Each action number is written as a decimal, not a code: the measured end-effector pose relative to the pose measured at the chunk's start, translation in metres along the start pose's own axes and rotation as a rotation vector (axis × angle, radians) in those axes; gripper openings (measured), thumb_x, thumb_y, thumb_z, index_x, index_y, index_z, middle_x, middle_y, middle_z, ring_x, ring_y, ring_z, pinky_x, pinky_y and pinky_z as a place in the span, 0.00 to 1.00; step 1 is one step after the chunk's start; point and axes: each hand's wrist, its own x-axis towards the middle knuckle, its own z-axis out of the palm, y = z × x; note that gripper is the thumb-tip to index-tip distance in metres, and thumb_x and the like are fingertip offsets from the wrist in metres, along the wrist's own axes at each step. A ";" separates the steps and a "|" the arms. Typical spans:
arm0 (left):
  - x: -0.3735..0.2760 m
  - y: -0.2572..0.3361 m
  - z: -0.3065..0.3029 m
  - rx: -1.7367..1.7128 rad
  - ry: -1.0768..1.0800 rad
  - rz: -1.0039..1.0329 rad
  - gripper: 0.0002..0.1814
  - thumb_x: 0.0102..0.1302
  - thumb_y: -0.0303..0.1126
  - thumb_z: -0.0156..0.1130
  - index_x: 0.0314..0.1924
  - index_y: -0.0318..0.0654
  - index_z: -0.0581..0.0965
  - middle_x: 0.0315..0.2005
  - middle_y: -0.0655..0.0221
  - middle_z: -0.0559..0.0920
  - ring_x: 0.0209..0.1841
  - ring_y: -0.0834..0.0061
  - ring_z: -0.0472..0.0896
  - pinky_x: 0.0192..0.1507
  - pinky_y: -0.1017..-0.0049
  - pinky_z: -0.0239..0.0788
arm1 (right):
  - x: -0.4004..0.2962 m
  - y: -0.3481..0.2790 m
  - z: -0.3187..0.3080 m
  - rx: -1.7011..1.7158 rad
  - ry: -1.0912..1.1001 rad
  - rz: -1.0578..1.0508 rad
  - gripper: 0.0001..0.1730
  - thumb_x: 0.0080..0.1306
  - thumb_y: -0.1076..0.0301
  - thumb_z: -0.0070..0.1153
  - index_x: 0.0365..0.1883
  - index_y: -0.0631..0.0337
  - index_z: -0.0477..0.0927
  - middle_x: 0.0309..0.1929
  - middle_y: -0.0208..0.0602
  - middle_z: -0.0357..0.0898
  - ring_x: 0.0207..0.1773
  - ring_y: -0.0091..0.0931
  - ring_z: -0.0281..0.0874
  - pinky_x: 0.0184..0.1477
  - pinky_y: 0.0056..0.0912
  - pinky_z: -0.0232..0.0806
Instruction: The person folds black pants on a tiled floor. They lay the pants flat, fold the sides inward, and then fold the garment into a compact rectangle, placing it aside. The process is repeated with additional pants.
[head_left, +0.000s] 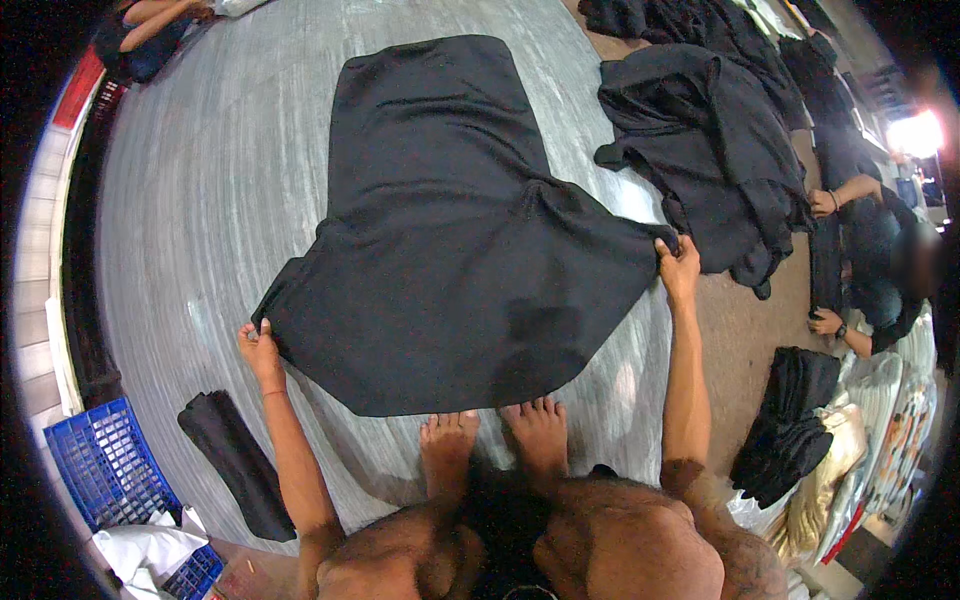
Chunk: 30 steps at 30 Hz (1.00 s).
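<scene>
A large black cloth garment (435, 225) lies spread on a grey streaked sheet (210, 187) before my bare feet (495, 439). Its near hem curves just in front of my toes, and soft folds run across its middle. My left hand (260, 352) pinches the garment's left corner between thumb and fingers. On the other side, my right hand (679, 270) grips the right corner, which is slightly bunched. The far part narrows to a squarish end. Which kind of garment it is, I cannot tell.
Beyond my right hand lies a heap of black garments (705, 157). A rolled black cloth (232, 465) rests beside my left forearm, near a blue plastic crate (112, 465). Folded black cloths (787, 427) are stacked at right. Another person's hand (825, 322) is at right; a person's arm (157, 26) shows top left.
</scene>
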 end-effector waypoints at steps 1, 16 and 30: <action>-0.001 -0.003 0.002 0.084 0.042 -0.033 0.15 0.70 0.41 0.66 0.45 0.36 0.78 0.33 0.71 0.80 0.36 0.82 0.74 0.42 0.79 0.66 | 0.001 0.000 0.000 -0.006 0.035 -0.026 0.17 0.63 0.62 0.66 0.43 0.65 0.79 0.38 0.46 0.82 0.39 0.35 0.79 0.47 0.38 0.69; -0.208 0.072 -0.034 -0.175 -0.262 -0.169 0.14 0.69 0.33 0.66 0.49 0.33 0.80 0.38 0.70 0.85 0.35 0.78 0.81 0.34 0.75 0.74 | -0.184 -0.085 -0.026 0.452 -0.330 0.360 0.23 0.68 0.58 0.63 0.47 0.74 0.81 0.41 0.39 0.85 0.40 0.26 0.81 0.47 0.30 0.71; -0.250 0.050 -0.036 0.241 -0.255 0.324 0.30 0.56 0.26 0.69 0.59 0.29 0.72 0.52 0.50 0.79 0.56 0.50 0.76 0.62 0.60 0.66 | -0.159 -0.061 -0.087 -0.225 -0.289 0.040 0.17 0.68 0.57 0.62 0.35 0.65 0.84 0.24 0.43 0.81 0.27 0.31 0.81 0.33 0.37 0.71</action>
